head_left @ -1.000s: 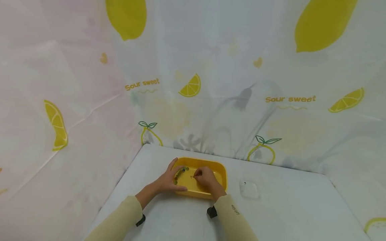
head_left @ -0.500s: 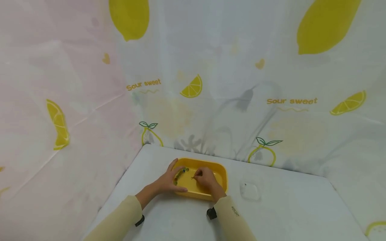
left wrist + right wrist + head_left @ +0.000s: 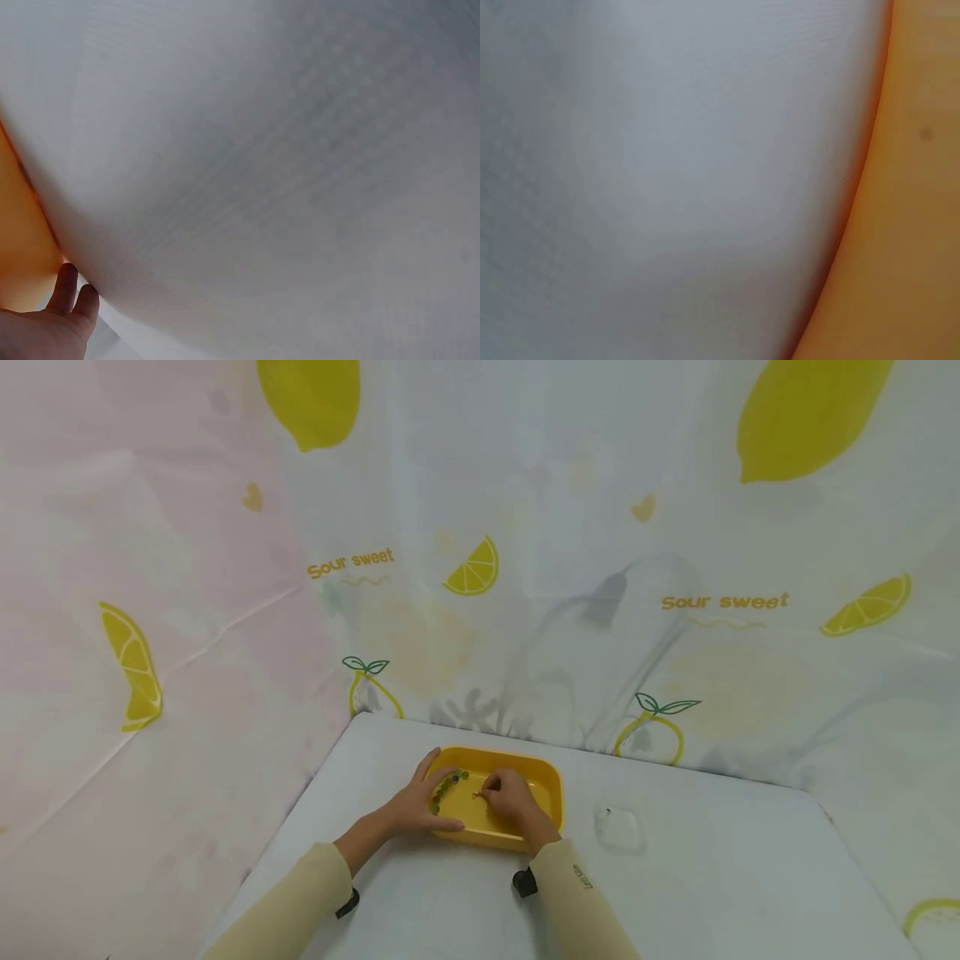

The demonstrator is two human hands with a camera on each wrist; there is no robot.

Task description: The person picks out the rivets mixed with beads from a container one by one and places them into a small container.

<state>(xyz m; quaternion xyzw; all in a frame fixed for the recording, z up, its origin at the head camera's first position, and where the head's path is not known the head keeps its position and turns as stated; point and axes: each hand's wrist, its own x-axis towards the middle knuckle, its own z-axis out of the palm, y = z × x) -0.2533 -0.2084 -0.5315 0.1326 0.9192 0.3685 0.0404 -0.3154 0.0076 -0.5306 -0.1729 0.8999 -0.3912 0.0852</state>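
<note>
My left hand (image 3: 411, 808) spans the left end of a yellow plastic tray (image 3: 551, 789), fingers spread, with the thumb along the near rim. In the left wrist view, fingers (image 3: 88, 300) of that hand lie against the outside of the tray. Just inside, near this hand, an arc of green, blue and amber glassy beads (image 3: 444, 791) rests on the tray floor. My right hand (image 3: 513, 795) reaches over the near rim and pinches a tiny metallic piece (image 3: 476, 794) low over the tray's middle. Its exact kind is too small to tell. The right wrist view misses the fingers.
A small clear, square-looking dish (image 3: 621, 829) stands on the white table (image 3: 720, 860) right of the tray, with a dark speck at its corner. Behind the table hangs a lemon-print cloth (image 3: 555, 635), and another side of it runs along the left.
The head view shifts slightly. Both hands keep nearly the same places; the tiny metallic piece has turned a little at the right fingertips.
</note>
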